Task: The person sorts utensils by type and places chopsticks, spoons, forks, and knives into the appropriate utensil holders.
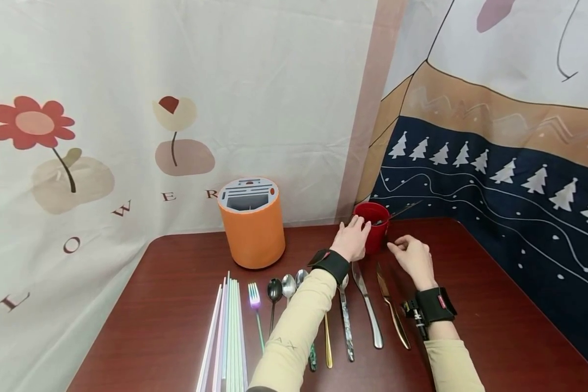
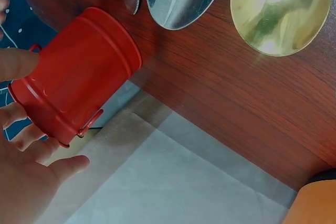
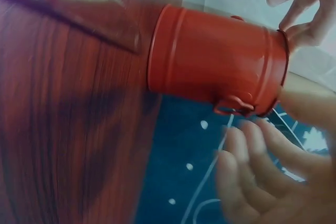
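At the back of the table a red bucket (image 1: 372, 239) stands upright, with thin metal utensils (image 1: 405, 209) sticking out over its right rim. My left hand (image 1: 351, 239) is at the bucket's near left rim. In the left wrist view the spread fingers of the left hand (image 2: 29, 169) lie by the rim of the bucket (image 2: 79, 72), thumb apart from them. Just right of the bucket, my right hand (image 1: 414, 258) hangs with loosely bent fingers and nothing visible in them. The right wrist view has the right hand (image 3: 273, 174) beside the handle of the bucket (image 3: 215, 56).
An orange cylinder holder (image 1: 256, 234) with a slotted top stands back left. Nearer lie pastel chopsticks (image 1: 230, 332), a fork (image 1: 255, 296), several spoons (image 1: 275, 291) and two knives (image 1: 367, 305), (image 1: 392, 310) in a row. My left forearm crosses above some spoons. Printed curtains hang behind.
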{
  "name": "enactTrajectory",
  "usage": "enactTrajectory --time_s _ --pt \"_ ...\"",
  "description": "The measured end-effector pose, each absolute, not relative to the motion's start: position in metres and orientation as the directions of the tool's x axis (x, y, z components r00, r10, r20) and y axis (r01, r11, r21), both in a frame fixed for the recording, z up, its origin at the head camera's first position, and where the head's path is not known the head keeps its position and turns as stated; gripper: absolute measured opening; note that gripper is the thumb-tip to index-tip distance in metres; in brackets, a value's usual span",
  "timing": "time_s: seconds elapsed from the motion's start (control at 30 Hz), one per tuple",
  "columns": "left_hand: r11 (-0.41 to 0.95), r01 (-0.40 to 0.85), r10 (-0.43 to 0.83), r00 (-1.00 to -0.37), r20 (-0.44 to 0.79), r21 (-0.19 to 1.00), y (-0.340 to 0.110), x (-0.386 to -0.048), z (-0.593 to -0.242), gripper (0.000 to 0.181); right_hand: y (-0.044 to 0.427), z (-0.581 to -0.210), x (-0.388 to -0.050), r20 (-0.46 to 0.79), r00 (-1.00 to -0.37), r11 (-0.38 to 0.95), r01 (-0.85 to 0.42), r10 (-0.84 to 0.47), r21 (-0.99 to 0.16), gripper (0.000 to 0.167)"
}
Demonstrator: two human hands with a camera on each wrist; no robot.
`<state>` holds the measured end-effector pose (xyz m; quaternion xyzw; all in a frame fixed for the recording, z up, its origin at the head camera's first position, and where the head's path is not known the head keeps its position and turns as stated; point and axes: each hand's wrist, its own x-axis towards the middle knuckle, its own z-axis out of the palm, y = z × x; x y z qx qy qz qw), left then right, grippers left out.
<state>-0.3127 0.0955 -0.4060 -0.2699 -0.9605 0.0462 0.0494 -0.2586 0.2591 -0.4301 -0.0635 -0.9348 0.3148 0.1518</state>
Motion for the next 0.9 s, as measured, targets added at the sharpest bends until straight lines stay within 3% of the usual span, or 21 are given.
enactTrajectory --time_s 0.17,0.37,0.57,0.9 --pt "0.847 0.516 0.528 -0.845 0.087 -0.127 0.096 -0.314 -0.407 0.068 0.261 -0.430 -0.244 -0.016 -0.997 0.871 0.076 0.078 -0.485 0.033" --pt "0.845 0.517 0.531 -0.841 0.101 -0.140 0.096 -0.316 -0.409 0.066 0.254 -0.433 -0.230 -0.250 -0.968 0.905 0.115 0.010 -0.410 0.029" --pt "0.844 0.520 0.533 -0.841 0.092 -0.134 0.095 -0.311 -0.405 0.064 0.244 -0.435 -0.221 -0.320 -0.947 0.907 0.144 0.011 -0.396 0.029" --pt "0.845 0.519 0.531 -0.844 0.082 -0.130 0.095 -0.308 -0.402 0.064 0.234 -0.438 -0.222 -0.335 -0.942 0.918 0.129 -0.005 -0.376 0.029"
